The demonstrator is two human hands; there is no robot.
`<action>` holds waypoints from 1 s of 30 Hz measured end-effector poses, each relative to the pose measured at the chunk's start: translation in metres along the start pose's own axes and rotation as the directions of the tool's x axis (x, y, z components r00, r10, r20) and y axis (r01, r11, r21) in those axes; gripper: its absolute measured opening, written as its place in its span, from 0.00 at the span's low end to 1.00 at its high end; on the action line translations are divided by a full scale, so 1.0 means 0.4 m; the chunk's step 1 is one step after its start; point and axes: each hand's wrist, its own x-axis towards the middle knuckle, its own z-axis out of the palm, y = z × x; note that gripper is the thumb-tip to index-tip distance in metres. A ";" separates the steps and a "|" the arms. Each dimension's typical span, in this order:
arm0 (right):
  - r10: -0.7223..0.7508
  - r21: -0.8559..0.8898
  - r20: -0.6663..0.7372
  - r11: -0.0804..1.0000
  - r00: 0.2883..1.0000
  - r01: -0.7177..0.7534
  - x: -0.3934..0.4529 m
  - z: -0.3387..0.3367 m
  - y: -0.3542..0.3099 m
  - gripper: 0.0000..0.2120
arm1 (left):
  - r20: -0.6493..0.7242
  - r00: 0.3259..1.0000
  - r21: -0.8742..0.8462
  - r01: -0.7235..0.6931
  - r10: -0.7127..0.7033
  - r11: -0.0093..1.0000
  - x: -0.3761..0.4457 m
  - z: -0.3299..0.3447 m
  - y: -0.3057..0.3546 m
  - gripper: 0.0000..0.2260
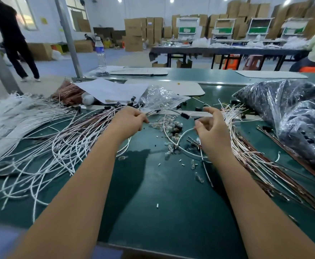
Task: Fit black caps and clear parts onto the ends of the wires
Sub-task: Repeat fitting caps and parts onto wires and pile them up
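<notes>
- A white wire (168,110) arcs above the middle of a green table (162,202), strung between two bare hands; a black cap (185,115) already sits on it near its right stretch.
- The left hand (129,119) has its fingers curled, pinching one end of the wire at the fingertips.
- The right hand (211,126) is loosely curled, thumb and forefinger pinching another white wire end; whether this belongs to the same wire cannot be told.
- Between and just below the hands lies a small heap of clear parts (162,124) mixed with loose black caps (177,128); more clear bits are scattered nearer the viewer.
- A torn clear bag (160,99) with more clear parts lies just behind the heap.
- To the left, a spread pile of white wires (46,144); several at its far end, near the left hand, carry black caps, so these look finished.
- To the right, touching the right hand's far side, a bundle of bare wires (246,146) seems to await fitting.
- At far right, a large dark bag (291,116) appears to hold many more black caps.
- Judging by the piles, the work is partway: a good share fitted, many wires left.
- Beyond the table: a water bottle (100,51), paper sheets (112,90), stacked cardboard boxes (140,32), and other people at the edges.
</notes>
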 end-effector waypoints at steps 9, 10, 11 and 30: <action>-0.100 -0.289 0.148 0.947 0.984 0.140 -0.013 0.016 0.001 0.08 | -0.494 0.787 0.610 0.011 0.370 0.792 0.092 -0.150 -0.092 0.12; -0.102 -0.303 0.163 0.941 0.981 0.148 -0.012 0.015 0.002 0.07 | -0.432 0.824 0.689 0.039 0.367 0.724 0.098 -0.142 -0.110 0.12; -0.105 -0.313 0.173 0.937 0.979 0.155 -0.012 0.013 0.003 0.06 | -0.365 0.872 0.750 0.067 0.326 0.659 0.102 -0.128 -0.130 0.12; -0.010 -0.476 0.503 0.832 0.864 0.286 -0.010 0.003 -0.016 0.06 | -0.087 0.972 0.181 -0.201 0.219 0.963 0.061 0.171 0.090 0.17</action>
